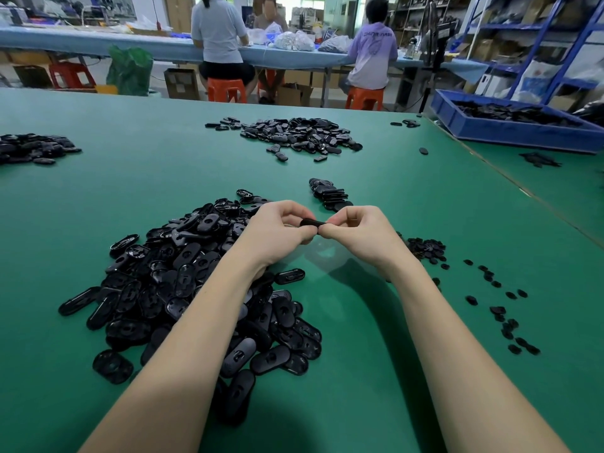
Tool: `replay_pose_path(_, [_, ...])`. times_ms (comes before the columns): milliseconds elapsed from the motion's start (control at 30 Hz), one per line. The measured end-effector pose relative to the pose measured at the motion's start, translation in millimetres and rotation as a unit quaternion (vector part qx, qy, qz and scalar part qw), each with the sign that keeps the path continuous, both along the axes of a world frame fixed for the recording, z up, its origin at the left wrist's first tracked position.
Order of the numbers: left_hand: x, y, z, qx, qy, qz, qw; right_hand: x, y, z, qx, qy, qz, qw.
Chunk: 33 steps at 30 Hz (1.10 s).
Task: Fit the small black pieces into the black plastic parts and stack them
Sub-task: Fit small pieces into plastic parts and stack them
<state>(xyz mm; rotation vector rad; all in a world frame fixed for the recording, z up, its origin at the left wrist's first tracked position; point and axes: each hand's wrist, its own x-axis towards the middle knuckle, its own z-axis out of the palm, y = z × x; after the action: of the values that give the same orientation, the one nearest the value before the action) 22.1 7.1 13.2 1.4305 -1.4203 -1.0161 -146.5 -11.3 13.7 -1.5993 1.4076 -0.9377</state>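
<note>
1. One black plastic part [312, 223] is held above the green counter [163, 178], between the two hands. It is pinched at one end by the curled fingers of the left hand [277, 228] and at the other end by those of the right hand [354, 232].
2. Whether a small black piece is already seated in this part cannot be told, because the fingers cover most of it.
3. The large heap of unfitted parts [196, 282] is lying under the left forearm, and the small pieces [426, 248] are scattered near the right wrist. A short stack [328, 192] is standing just beyond the hands.
4. If the piece is pressed in while it is tilted, it may probably jump out and be lost among the loose ones, since all are of the same black colour.
5. If the part is squeezed only at its ends, it could slip from the fingertips and fall into the heap.
6. The stack looks to be leaning; it may be toppled when the next part is put down carelessly.
7. The heap may be pushed apart by the left forearm.
</note>
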Motion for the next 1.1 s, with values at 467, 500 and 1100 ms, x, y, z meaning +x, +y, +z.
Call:
replay_pose_path(467, [-5,0,-2,-0.028,0.010,0.043,0.999,-1,-3,-3,-0.068,0.001,0.004,0.998])
replay_pose_path(500, [-5,0,-2,-0.029,0.011,0.042,0.999,-3,-4,-3,-0.071,-0.003,0.021,0.997])
replay_pose_path(1100, [2,-5,-6,-0.045,-0.160,0.021,0.986,-17,-55,1,-0.047,0.135,-0.115,0.983])
